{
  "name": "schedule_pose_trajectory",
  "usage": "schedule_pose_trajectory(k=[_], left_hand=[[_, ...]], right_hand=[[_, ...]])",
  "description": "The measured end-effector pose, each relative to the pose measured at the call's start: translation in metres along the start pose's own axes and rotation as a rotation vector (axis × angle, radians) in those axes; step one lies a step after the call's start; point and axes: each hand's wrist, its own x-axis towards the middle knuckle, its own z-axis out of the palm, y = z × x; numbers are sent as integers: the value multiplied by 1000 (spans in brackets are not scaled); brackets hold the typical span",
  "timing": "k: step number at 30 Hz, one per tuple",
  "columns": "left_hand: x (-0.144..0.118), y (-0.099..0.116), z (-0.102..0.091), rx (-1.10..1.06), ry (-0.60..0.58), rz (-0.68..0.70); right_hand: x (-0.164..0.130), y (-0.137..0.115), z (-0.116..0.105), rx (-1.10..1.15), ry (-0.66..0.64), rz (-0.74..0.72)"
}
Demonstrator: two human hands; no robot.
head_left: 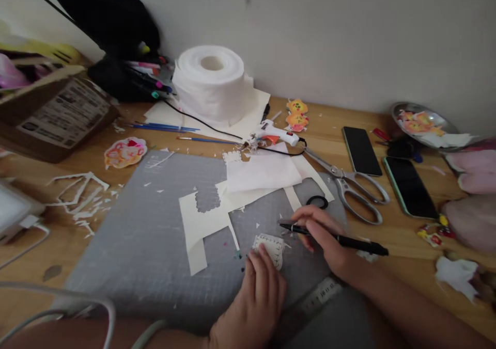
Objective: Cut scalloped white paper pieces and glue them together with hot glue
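My left hand (pixel 256 297) lies flat on the grey cutting mat (pixel 147 246), its fingertips pressing the lower edge of a small white scalloped paper piece (pixel 271 246) with a dark stitch-like outline. My right hand (pixel 323 240) grips a black pen (pixel 349 241) held almost level, its tip pointing left just above that piece. A cream paper sheet (pixel 201 225) with a scalloped hole cut out lies on the mat to the left.
Large metal scissors (pixel 349 186), a white glue gun (pixel 277 133), two phones (pixel 362 150) (pixel 411 186), a tissue roll (pixel 212 83), a cardboard box (pixel 58 114), brushes (pixel 163 127), paper scraps (pixel 83 196), stickers (pixel 296 114) and a metal dish (pixel 424 122) crowd the wooden desk. A ruler (pixel 323 292) lies near my right wrist.
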Motion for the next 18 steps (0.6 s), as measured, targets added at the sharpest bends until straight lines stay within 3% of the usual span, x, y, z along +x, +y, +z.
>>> schedule_pose_trajectory(k=[3, 12, 15, 18], left_hand=[[1, -1, 1, -15, 20, 13], [2, -4, 2, -59, 13, 63], [2, -3, 2, -70, -23, 54], [2, -2, 2, -86, -24, 58]], right_hand=[[2, -1, 2, 70, -11, 73], [3, -5, 1, -350, -227, -317], [4, -9, 8, -416, -321, -306], [7, -12, 15, -453, -297, -272]])
